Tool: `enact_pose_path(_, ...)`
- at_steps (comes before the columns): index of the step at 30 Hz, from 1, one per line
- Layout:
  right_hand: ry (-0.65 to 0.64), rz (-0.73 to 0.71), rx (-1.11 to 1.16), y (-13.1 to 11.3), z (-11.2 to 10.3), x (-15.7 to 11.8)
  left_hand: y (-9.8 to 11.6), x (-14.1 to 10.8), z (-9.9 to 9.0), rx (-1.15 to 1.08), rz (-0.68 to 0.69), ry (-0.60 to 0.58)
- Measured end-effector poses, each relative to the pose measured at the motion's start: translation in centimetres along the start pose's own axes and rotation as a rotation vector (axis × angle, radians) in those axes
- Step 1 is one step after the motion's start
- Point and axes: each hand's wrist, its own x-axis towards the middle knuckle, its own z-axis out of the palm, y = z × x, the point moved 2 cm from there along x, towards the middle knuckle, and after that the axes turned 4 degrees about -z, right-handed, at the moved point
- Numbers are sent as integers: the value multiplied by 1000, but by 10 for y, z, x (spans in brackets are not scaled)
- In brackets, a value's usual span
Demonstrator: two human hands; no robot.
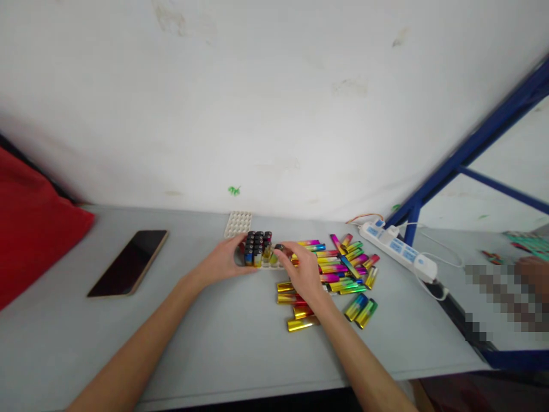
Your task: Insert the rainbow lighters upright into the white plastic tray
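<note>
Several shiny tubes with black tops (257, 246) stand upright in close rows in a white holed tray (269, 265). My left hand (225, 262) is curled around the left side of these rows, with thumb and fingers against the outer tubes. At the tray's right part, my right hand (303, 269) pinches a black-topped tube (278, 248), upright or nearly so. Its lower part is partly hidden. Loose metallic tubes (334, 269) in gold, pink, green and blue lie in a pile beside and under my right hand.
Behind the rows lies another white holed tray (238, 224). A phone (128, 263) is at the left, near a red cloth (34, 229). To the right are a white power strip (397, 249) with cables and a blue metal frame (415, 209). Another person's hand (532, 274) is at the far right.
</note>
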Motion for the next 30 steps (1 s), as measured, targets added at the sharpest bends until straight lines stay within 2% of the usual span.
enact_pose_path(3,-38,-12,-38,4,5,-1,3,0,-1,1,-1,-13)
enact_pose_path(6,-137,-48,-116,5,10,0,4,-1,-1,-4,-4,-17)
enact_pose_path(14,-387,-98,-448,-10,6,20,2,-1,-1,0,2,-17)
enact_pose_path(18,-407,-14,-571,-14,9,24,3,0,-2,2,9,4)
enact_pose_path(22,-431,8,-538,-11,10,18,3,1,-2,-20,30,17)
enact_pose_path(25,-312,30,-506,4,-13,15,-1,2,-1,-17,22,45)
enact_pose_path(27,-223,102,-546,23,-42,15,-4,3,0,-18,6,46)
enact_pose_path(30,-91,291,-664,60,-97,16,-8,3,1,-8,-12,38)
